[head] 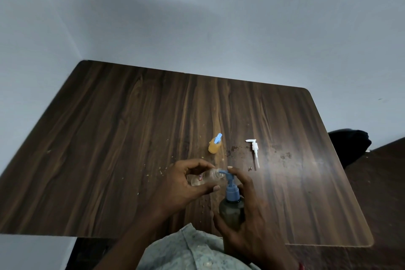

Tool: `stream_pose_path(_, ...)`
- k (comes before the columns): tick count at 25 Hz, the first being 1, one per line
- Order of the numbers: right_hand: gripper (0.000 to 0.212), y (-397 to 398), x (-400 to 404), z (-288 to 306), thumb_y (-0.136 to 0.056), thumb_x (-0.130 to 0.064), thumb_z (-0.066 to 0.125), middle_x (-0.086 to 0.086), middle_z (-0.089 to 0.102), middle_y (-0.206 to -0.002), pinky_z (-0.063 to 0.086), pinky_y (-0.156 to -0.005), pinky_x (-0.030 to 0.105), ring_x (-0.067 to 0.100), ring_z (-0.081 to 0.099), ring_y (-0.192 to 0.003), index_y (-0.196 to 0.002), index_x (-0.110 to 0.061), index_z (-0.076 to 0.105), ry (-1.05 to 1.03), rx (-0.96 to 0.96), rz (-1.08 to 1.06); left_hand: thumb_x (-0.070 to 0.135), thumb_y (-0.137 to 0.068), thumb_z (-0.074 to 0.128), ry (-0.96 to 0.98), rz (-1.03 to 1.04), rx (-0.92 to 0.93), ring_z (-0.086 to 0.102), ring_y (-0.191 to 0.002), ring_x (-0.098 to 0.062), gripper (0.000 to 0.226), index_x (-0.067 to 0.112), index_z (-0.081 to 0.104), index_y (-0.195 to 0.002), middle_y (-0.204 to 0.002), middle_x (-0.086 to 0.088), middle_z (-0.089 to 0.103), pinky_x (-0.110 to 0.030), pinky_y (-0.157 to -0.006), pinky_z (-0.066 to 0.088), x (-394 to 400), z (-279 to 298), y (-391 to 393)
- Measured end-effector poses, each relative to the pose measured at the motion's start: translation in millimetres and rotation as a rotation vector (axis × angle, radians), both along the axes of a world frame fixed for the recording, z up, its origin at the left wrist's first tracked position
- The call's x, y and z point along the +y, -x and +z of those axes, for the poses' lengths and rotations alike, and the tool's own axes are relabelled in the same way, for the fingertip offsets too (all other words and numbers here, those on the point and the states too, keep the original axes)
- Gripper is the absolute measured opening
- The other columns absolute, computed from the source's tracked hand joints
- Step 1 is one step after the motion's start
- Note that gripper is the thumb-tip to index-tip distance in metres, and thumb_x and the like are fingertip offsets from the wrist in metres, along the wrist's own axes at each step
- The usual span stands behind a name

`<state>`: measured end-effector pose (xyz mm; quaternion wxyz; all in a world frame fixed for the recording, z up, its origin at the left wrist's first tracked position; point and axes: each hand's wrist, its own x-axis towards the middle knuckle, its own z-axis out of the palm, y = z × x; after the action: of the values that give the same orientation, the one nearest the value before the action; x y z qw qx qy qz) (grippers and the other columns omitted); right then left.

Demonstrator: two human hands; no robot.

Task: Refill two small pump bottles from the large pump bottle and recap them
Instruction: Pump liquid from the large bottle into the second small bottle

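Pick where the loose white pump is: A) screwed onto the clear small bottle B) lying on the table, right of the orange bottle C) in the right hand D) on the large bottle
B: the white pump lies flat on the table, right of the orange bottle, and neither hand touches it.

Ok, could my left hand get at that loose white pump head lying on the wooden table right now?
Probably not straight away. The left hand grips the small clear plastic bottle at the large dark bottle's blue pump spout, and the right hand stands between it and the white pump head.
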<state>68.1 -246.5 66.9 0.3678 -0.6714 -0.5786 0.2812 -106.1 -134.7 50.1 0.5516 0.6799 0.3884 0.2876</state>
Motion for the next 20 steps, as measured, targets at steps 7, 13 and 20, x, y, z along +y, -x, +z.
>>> stream_pose_path(7, 0.071, 0.3, -1.8, -1.4, -0.078, -0.031, 0.084, 0.0, 0.066, -0.121, 0.059, -0.09, 0.044, 0.018, 0.069, -0.102, -0.135, -0.025, 0.041, 0.075, 0.004, 0.0, 0.05, -0.075, 0.086, 0.025, -0.025, 0.042, 0.076, -0.107, -0.008, 0.039, 0.032, 0.078, -0.109, -0.108, 0.012, 0.08, -0.049, -0.096, 0.063, -2.2, -1.1, -1.1)
stream_pose_path(13, 0.08, -3.0, -4.1, -2.9, -0.073, -0.051, 0.075, -0.008, 0.065, -0.121, 0.061, -0.086, 0.039, 0.011, 0.069, -0.098, -0.138, -0.051, 0.029, 0.052, -0.006, 0.007, 0.028, -0.079, 0.093, 0.041, -0.014, 0.055, 0.076, -0.106, -0.008, 0.032, 0.028, 0.078, -0.108, -0.107, 0.01, 0.081, -0.044, -0.095, 0.064, -1.6, -3.8, -1.7)
stream_pose_path(20, 0.082, -6.7, -6.1, -5.6, -0.071, -0.051, 0.075, -0.004, 0.065, -0.125, 0.06, -0.088, 0.036, 0.006, 0.066, -0.1, -0.139, -0.053, 0.03, 0.059, -0.008, -0.013, 0.025, -0.079, 0.093, 0.04, -0.014, 0.046, 0.077, -0.102, -0.007, 0.031, 0.024, 0.078, -0.106, -0.104, 0.008, 0.081, -0.031, -0.09, 0.065, -4.3, -3.2, -7.7)
